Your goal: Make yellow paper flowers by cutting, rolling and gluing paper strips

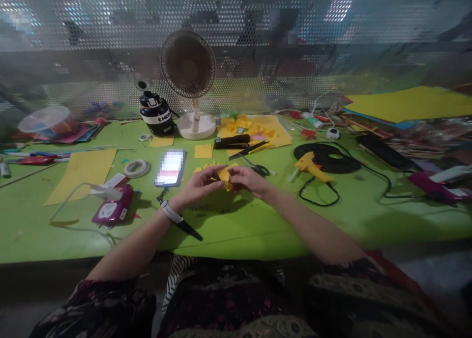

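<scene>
Over the middle of the green table, my left hand (201, 184) and my right hand (249, 181) meet around a small piece of yellow paper (224, 176), curled and petal-like. Fingers of both hands pinch it from either side. Just behind my hands lie yellow paper scraps (206, 169) and a pair of dark-handled scissors (258, 168). A lit phone (170, 167) is left of my left hand. Beyond, yellow paper flowers (254, 126) rest on a yellow sheet, beside a black stapler (231, 141) and a yellow-black craft knife (254, 149).
A yellow glue gun (313, 167) with a black cord lies to the right. At the left are masking tape (136, 168), a purple power socket (113, 205) and a yellow sheet (83, 173). A fan (196, 125) and a bottle (158, 117) stand at the back by the perforated metal screen.
</scene>
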A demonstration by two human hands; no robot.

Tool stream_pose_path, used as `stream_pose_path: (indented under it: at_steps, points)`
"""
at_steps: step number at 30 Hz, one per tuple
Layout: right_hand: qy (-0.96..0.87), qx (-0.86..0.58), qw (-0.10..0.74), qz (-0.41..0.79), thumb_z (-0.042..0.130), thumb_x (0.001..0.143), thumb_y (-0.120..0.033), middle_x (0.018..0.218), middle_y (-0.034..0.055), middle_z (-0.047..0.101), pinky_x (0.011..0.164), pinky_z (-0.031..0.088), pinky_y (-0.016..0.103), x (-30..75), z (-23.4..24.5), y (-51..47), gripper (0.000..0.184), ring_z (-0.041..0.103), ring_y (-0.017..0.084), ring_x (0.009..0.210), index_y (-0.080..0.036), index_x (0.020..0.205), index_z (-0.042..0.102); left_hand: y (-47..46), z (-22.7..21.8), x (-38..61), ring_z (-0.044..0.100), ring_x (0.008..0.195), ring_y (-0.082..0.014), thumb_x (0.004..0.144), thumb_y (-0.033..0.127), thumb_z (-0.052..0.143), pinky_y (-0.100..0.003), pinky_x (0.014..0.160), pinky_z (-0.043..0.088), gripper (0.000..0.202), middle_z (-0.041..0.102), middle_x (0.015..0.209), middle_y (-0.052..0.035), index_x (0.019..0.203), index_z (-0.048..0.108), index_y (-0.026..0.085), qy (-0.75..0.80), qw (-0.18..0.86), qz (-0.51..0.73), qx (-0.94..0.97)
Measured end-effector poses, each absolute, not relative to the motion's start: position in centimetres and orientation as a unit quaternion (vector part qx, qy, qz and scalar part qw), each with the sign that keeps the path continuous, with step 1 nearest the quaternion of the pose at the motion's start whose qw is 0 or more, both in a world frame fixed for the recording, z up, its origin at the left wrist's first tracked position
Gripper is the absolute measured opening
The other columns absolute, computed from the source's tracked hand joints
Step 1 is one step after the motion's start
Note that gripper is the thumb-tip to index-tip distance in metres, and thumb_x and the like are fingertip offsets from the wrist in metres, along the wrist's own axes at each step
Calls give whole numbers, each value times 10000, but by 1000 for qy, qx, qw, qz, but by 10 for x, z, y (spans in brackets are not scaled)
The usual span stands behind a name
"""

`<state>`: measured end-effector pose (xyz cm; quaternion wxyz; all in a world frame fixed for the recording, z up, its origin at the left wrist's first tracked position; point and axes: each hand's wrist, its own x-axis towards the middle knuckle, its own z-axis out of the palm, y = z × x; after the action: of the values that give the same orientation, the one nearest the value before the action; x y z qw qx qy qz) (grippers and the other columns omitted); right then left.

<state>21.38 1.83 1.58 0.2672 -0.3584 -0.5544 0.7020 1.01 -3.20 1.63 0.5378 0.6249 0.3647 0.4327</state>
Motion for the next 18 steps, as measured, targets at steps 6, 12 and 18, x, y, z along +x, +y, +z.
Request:
stream_pose_path:
  at_steps: [6, 12, 18]
  points:
    - [-563, -357, 261, 699, 666, 714, -186, 640, -32, 656, 477, 418, 181, 210, 15, 16, 166, 543, 70, 481, -157, 877, 646, -31, 12, 13, 664, 857, -155, 785, 295, 782, -314, 810, 531, 442, 710, 1054, -89, 1199, 667, 190, 389, 503, 439, 635]
    - [-585, -359, 245, 685, 643, 757, -171, 651, -24, 672, 484, 428, 177, 208, 18, 13, 88, 538, 63, 480, -152, 844, 641, -30, 5, 14, 680, 860, -152, 741, 261, 821, -298, 792, 545, 385, 711, 1033, -81, 1089, 675, 187, 385, 513, 455, 618]
    - [-581, -363, 249, 685, 636, 801, -153, 668, -15, 684, 501, 441, 176, 209, 18, 14, 83, 563, 62, 497, -142, 883, 648, -28, 2, 11, 680, 815, -142, 773, 260, 800, -287, 754, 549, 372, 718, 977, -61, 1115, 664, 201, 371, 541, 449, 607]
